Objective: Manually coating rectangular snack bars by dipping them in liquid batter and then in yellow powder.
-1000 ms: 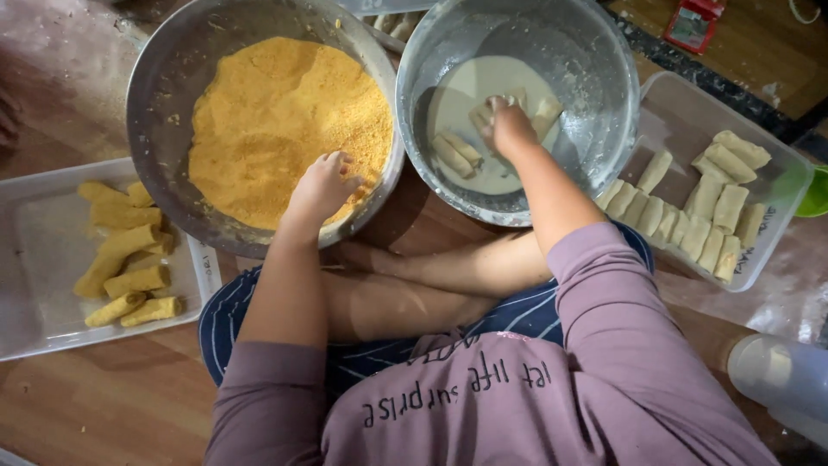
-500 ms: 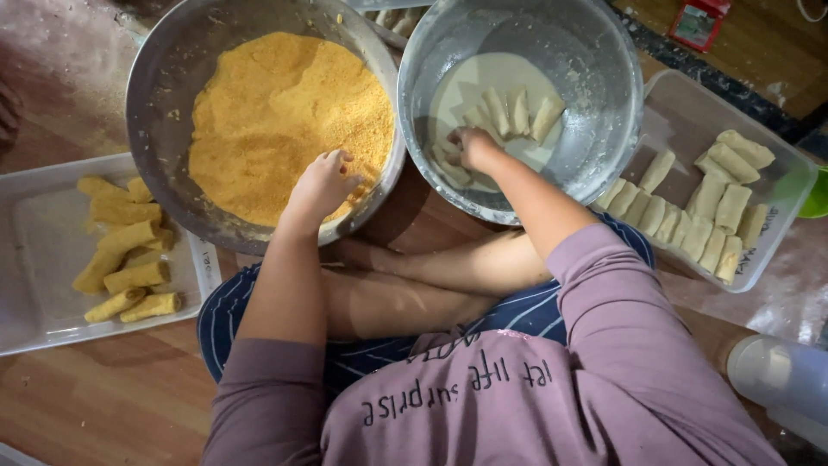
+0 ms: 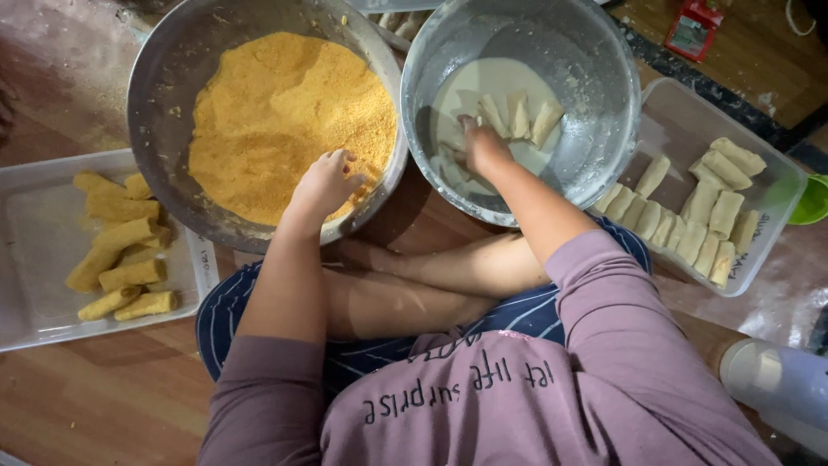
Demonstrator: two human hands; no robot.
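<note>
The pale rolls (image 3: 517, 116) lie in the white batter of the grey bowl (image 3: 604, 103), long ends pointing away, just past the right hand (image 3: 483, 147), which seems to pinch one, while the left hand (image 3: 326, 183) rests spread on orange crumbs (image 3: 276, 112).

The person wears a mauve long-sleeved top, its sleeves pushed up above the elbows so both forearms are bare down to the left hand (image 3: 323, 183) and right hand (image 3: 483, 148). Dark lettering runs across the chest of the top. Below the arms, a navy cloth with thin white stripes covers the lap, and bare crossed legs show.
</note>
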